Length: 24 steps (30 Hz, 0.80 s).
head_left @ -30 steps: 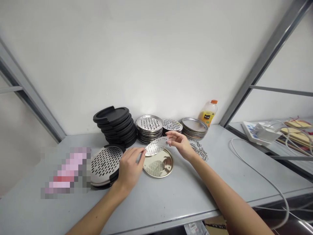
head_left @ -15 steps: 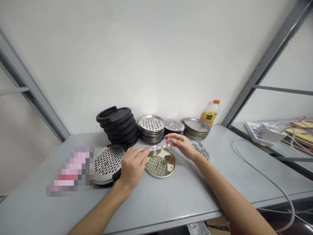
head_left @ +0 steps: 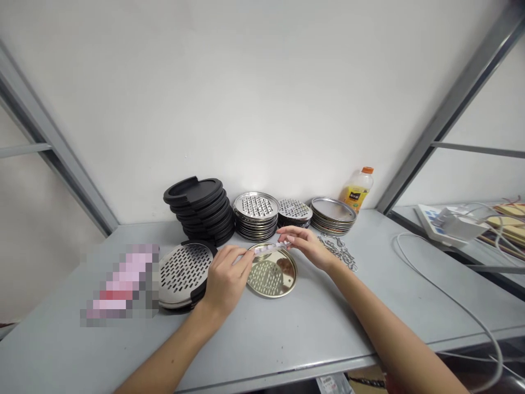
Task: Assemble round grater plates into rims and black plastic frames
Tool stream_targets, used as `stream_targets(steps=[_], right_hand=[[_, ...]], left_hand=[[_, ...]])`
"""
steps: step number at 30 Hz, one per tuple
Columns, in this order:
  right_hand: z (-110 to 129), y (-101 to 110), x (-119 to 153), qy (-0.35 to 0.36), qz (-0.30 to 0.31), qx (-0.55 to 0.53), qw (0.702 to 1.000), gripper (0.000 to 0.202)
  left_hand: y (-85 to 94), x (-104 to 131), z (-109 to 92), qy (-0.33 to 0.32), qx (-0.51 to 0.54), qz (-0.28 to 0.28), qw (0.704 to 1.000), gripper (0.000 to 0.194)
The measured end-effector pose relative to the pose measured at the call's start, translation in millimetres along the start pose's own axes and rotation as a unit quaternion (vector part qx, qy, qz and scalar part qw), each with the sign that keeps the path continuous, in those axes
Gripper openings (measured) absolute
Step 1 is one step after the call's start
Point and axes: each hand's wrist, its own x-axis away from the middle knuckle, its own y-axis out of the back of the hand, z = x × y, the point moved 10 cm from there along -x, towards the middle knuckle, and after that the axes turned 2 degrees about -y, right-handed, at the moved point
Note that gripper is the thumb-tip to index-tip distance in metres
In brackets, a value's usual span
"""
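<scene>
Between my hands stretches a narrow, whitish strip (head_left: 269, 249) with a row of small segments; its exact kind cannot be made out. My left hand (head_left: 228, 278) pinches the strip's left end. At the other end, the fingers of my right hand (head_left: 307, 245) are closed on it. Below the strip a shiny round metal disc (head_left: 273, 280) lies flat, reflecting a perforated pattern. Just left of my left hand is a round metal grater plate (head_left: 183, 276) on a black holder. Small metal clip-like pieces (head_left: 339, 253) lie in a pile beyond my right hand.
Along the wall stand a tall stack of black rings (head_left: 200, 210), grater discs (head_left: 256, 216), more grater discs (head_left: 294, 212) and plain metal discs (head_left: 333, 216). Behind them is an orange-capped bottle (head_left: 358, 191). A white cable (head_left: 443, 290) crosses the right side. A blurred pink item (head_left: 123, 282) lies left.
Both hands keep hold of the strip, its tilt slightly altered. The whole view has shifted a little; the stacks and discs stay in place.
</scene>
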Motion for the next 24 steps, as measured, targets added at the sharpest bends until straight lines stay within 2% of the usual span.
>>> stream_targets(steps=[16,24], right_hand=[[-2.6,-8.0,0.9,-0.011,0.020,0.020,1.000,0.033],[3.1,-11.4,2.8,0.003,0.028,0.025,0.999,0.031]], left_hand=[[3.6,-0.3,-1.5,-0.009,-0.062,0.000,0.998,0.019],[-3.8,2.0,9.5,0.020,-0.055,0.015,0.998,0.028]])
